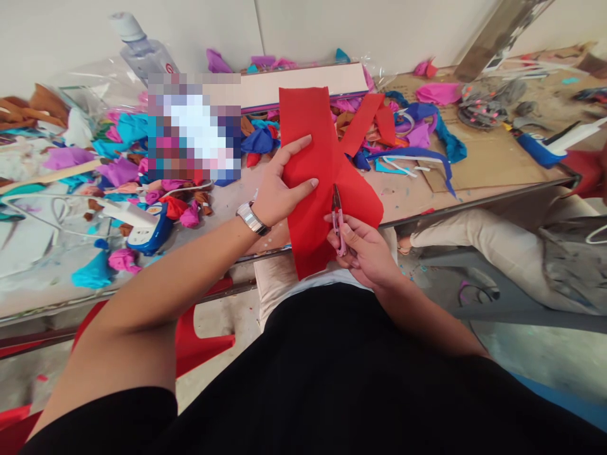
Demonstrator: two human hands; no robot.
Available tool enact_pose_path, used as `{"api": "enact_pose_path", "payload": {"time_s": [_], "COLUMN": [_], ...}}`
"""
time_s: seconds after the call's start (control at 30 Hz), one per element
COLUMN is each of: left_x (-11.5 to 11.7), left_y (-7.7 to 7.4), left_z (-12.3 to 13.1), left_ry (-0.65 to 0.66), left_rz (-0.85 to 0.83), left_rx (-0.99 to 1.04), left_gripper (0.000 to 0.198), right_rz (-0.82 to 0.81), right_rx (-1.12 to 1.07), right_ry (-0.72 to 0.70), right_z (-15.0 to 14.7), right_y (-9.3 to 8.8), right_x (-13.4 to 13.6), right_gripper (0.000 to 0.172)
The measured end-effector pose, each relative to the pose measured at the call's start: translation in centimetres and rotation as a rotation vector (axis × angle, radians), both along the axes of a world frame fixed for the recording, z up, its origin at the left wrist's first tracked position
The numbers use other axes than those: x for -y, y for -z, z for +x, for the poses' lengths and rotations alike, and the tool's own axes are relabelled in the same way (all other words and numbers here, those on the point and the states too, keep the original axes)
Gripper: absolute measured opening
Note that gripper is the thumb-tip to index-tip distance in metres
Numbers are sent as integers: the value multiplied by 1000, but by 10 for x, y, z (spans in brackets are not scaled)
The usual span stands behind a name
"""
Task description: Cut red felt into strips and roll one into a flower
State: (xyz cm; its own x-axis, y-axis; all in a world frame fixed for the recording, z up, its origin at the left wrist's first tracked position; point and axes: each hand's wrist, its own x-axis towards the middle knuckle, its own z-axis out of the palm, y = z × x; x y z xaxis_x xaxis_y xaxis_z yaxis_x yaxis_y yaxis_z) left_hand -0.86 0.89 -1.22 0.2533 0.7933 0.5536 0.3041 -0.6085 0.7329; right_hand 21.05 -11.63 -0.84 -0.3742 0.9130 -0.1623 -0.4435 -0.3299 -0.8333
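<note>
A long piece of red fabric (308, 139) lies over the table's front edge, its lower end hanging toward my lap. My left hand (279, 189) holds its left side, with the thumb and one finger apart on top and the other fingers hidden. My right hand (363, 249) is closed around small scissors (339, 227) with pink handles. Their blades point away from me and meet the fabric at a cut edge, where a flap of red fabric (358, 196) spreads to the right. Red strips (363, 123) lie just beyond.
Scraps of many colours (118, 170) cover the table's left side. A clear bottle (142, 54) stands behind them. Blue-and-white power strips sit at left (149, 230) and right (540, 148). Cardboard (493, 151) lies at right, near another person's leg (474, 230).
</note>
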Motion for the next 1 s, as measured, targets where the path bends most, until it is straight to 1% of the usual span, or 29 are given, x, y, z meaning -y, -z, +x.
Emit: {"api": "enact_pose_path", "payload": {"time_s": [0.23, 0.47, 0.7, 1.0], "left_x": [-4, -1, 2, 5], "left_y": [5, 3, 2, -1], "left_z": [-2, -1, 0, 2], "left_ry": [-15, 8, -22, -20], "left_rz": [32, 55, 69, 73], "left_rx": [-21, -49, -102, -102], "left_gripper": [78, 75, 71, 71], "right_rz": [3, 14, 20, 23], "right_rx": [-8, -20, -14, 13], "right_ry": [6, 19, 38, 44], "right_z": [2, 1, 0, -1], "right_y": [2, -1, 0, -1], "right_x": [1, -6, -8, -9], "right_gripper": [42, 44, 44, 43]}}
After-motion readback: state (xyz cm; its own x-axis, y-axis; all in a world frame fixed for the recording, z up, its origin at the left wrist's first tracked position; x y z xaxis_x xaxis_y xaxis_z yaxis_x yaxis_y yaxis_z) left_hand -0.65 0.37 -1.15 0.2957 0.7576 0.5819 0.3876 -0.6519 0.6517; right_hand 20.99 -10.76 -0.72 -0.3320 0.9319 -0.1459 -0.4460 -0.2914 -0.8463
